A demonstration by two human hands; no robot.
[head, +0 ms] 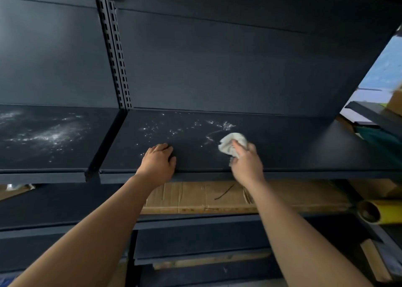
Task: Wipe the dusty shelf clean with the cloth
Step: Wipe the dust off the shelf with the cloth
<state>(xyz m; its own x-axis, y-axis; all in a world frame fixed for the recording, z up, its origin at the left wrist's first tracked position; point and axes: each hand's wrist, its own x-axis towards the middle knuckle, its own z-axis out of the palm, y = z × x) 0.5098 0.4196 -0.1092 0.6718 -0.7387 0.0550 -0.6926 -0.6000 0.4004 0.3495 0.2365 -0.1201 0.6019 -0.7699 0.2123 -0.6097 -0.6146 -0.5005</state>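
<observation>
Head view shows me the dark shelf (pixel 282 147), white dust (pixel 174 128) scattered toward its back edge. My left hand (pixel 158 162) lies flat and empty at the front edge, bracing. My right hand (pixel 245 162) is closed around the bunched cloth (pixel 230 144), pressed mid-shelf beside the dust. Wiping is underway; next I'd sweep leftward through the specks.

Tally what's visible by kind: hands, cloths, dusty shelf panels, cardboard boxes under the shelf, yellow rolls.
Hands: 2 (left hand, right hand)
Cloth: 1
Dusty shelf panels: 2 ()
Cardboard box: 1
Yellow roll: 1
Total: 7
</observation>
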